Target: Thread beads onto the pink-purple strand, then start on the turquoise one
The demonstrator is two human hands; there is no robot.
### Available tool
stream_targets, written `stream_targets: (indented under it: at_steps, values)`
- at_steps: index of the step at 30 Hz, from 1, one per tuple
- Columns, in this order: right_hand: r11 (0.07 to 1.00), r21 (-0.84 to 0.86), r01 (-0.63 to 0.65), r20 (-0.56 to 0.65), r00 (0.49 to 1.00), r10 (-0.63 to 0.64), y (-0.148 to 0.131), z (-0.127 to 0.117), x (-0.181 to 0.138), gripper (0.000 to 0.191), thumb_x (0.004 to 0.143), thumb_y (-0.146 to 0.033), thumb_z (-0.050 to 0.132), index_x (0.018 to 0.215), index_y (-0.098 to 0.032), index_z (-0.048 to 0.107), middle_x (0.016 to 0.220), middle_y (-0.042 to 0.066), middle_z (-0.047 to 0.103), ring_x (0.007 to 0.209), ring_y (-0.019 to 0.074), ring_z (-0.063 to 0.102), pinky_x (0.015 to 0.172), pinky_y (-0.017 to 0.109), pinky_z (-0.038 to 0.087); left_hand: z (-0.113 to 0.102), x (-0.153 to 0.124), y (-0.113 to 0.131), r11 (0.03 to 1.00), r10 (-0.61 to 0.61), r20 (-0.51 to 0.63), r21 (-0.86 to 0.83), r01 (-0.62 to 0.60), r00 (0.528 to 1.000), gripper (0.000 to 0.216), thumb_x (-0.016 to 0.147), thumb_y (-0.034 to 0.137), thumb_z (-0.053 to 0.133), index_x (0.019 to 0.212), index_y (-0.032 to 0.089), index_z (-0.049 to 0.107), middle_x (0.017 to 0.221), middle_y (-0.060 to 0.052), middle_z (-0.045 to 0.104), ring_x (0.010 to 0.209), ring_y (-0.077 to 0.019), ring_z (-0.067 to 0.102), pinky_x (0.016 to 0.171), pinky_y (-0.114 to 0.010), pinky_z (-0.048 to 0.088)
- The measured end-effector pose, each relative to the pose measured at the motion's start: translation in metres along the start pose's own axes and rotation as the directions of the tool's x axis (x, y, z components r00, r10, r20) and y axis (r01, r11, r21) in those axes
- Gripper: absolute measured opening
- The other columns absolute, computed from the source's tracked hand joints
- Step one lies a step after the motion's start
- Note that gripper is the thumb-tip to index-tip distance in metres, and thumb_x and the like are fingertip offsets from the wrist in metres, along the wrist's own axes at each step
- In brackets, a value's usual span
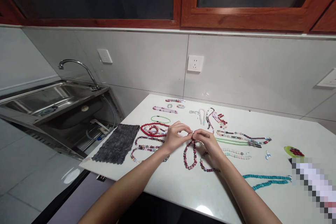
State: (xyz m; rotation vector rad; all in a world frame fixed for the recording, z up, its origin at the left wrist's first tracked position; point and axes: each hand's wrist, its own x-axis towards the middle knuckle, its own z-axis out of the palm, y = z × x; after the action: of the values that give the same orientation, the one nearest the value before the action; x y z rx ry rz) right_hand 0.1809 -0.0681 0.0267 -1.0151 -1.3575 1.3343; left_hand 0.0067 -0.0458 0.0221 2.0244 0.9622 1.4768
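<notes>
White counter (178, 180), gray cloth (117, 144), teal strand (269, 176); left hand (177, 135), right hand (208, 139): pinch grip on maroon strand (195, 152)

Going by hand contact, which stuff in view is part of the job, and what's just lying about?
In the job:
- left hand and right hand, fingertips together
- dark red bead loop, hanging from the fingertips

Lying about, untouched:
- gray cloth
- turquoise strand
- yellow-green dish with red beads
</notes>
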Motion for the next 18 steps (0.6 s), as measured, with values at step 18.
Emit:
stream_targets:
  at_steps: [18]
  values:
    - [1.0, 0.0, -0.027, 0.0, 1.0, 0.027, -0.0037, -0.0027, 0.0001, 0.034, 0.078, -0.046, 0.068, 0.103, -0.024, 0.071, 0.104, 0.007, 0.07, 0.098, 0.0229, 0.061, 0.09, 0.037, 0.043, -0.0031, -0.0023, -0.0064, 0.972, 0.198, 0.035, 0.12, -0.201, 0.98, 0.007, 0.083, 0.023, 0.064, 0.079, 0.021, 0.069, 0.085, -0.005, 0.072, 0.081, -0.0179, 0.059, 0.075, -0.033, 0.044]
